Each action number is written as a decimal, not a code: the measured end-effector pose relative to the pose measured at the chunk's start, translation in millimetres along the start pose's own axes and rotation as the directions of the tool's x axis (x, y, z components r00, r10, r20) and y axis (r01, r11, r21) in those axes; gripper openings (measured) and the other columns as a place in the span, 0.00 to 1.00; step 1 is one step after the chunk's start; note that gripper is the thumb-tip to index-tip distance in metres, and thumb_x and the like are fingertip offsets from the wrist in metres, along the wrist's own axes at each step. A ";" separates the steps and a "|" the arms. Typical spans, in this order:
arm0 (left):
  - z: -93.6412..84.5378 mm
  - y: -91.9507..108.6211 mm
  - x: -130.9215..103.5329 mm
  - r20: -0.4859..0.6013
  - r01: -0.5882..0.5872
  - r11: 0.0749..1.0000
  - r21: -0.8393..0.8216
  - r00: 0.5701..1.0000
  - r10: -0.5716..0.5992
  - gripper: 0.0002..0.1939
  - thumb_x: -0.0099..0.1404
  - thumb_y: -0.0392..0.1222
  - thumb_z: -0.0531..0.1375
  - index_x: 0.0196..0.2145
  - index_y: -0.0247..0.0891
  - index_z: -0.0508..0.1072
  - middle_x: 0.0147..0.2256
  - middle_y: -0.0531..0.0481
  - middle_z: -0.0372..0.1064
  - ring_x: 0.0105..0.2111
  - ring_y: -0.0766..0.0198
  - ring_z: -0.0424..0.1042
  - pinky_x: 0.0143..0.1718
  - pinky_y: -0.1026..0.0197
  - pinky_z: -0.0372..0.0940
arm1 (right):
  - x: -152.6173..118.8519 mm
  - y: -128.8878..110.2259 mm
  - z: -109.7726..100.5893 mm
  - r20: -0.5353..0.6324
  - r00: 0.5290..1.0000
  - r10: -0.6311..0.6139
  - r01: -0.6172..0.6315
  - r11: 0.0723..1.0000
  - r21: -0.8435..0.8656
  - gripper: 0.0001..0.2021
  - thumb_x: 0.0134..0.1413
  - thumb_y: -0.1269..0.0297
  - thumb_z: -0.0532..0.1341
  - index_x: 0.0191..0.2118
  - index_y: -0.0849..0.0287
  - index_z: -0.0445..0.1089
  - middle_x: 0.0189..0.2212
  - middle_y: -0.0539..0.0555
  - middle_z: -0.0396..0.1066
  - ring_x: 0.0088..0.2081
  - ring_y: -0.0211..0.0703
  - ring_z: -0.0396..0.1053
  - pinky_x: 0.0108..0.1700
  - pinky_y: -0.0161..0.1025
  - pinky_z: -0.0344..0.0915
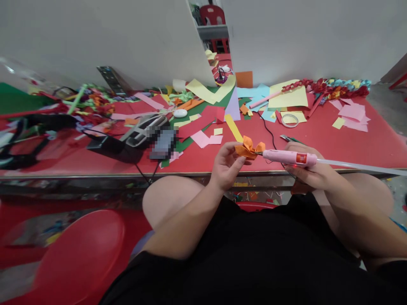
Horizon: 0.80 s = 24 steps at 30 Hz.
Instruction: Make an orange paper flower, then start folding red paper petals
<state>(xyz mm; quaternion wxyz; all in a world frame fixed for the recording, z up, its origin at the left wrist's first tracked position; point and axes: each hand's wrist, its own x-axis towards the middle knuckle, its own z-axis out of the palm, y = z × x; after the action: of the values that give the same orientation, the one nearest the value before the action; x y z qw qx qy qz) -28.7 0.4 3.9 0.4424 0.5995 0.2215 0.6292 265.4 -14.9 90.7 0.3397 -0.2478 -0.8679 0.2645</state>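
My left hand (pixel 226 167) pinches the folded orange paper (pixel 244 149) between thumb and fingers, over the near edge of the red table (pixel 337 146). My right hand (pixel 307 169) is wrapped round the pink glue gun (pixel 282 156), and its tip points left, right at the paper. I can't tell if they touch. I think a soft pinch is best, so the folds don't squash. My fingertips should stay clear of the tip, as it may be hot. A slow, small squeeze should stop glue going everywhere.

The clear glue stick (pixel 356 164) pokes out to the right and could bump things. A black cord (pixel 270 131) lies just past the gun and could snag. The tape roll (pixel 290 126) is farther off. The yellow strip (pixel 233 128) sits just behind the orange paper and might catch drips.
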 end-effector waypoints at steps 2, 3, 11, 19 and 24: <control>0.2 1.1 0.0 0.002 -0.013 1.000 -0.002 1.000 0.013 0.18 0.75 0.51 0.73 0.58 0.51 0.77 0.48 0.51 0.80 0.42 0.61 0.87 0.39 0.62 0.86 | 0.1 -0.7 0.6 0.000 1.000 -0.012 0.012 1.000 -0.004 0.17 0.83 0.55 0.58 0.66 0.50 0.77 0.37 0.54 0.72 0.39 0.51 0.70 0.41 0.47 0.68; 0.2 1.9 0.0 0.003 -0.016 1.000 -0.003 1.000 0.016 0.17 0.75 0.50 0.73 0.58 0.51 0.77 0.48 0.51 0.80 0.42 0.61 0.87 0.39 0.61 0.86 | 0.3 -1.2 1.0 -0.004 1.000 -0.018 0.018 1.000 -0.010 0.16 0.83 0.55 0.58 0.64 0.51 0.78 0.37 0.54 0.72 0.38 0.50 0.69 0.40 0.46 0.67; 1.8 6.1 0.4 0.006 -0.053 0.997 -0.056 0.999 0.054 0.15 0.76 0.45 0.73 0.58 0.52 0.79 0.48 0.52 0.80 0.40 0.63 0.87 0.41 0.61 0.87 | 1.0 -2.7 7.7 -0.067 0.998 -0.008 0.009 1.000 0.004 0.13 0.80 0.54 0.62 0.41 0.55 0.73 0.32 0.50 0.66 0.32 0.44 0.64 0.34 0.42 0.60; 1.5 5.9 -0.1 -0.028 -0.066 0.998 -0.025 0.997 0.065 0.16 0.75 0.47 0.74 0.57 0.52 0.80 0.49 0.52 0.79 0.42 0.62 0.87 0.41 0.60 0.87 | 5.6 -11.6 4.6 -0.077 0.996 -0.034 0.036 0.999 0.029 0.09 0.79 0.56 0.63 0.47 0.55 0.77 0.37 0.55 0.75 0.37 0.49 0.72 0.38 0.46 0.68; 1.3 5.0 -0.4 -0.046 -0.073 0.997 -0.005 0.996 0.073 0.16 0.73 0.47 0.75 0.56 0.52 0.81 0.48 0.51 0.81 0.41 0.63 0.85 0.40 0.61 0.85 | 5.2 -11.9 4.1 -0.074 0.996 -0.057 0.059 0.998 0.022 0.10 0.79 0.56 0.62 0.52 0.54 0.78 0.37 0.55 0.76 0.38 0.50 0.72 0.39 0.47 0.68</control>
<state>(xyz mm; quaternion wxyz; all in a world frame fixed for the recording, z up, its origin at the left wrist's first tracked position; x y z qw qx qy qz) -29.0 -2.9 7.9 0.4160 0.5910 0.2075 0.6592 256.2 -21.7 97.9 0.3816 -0.2281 -0.8585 0.2556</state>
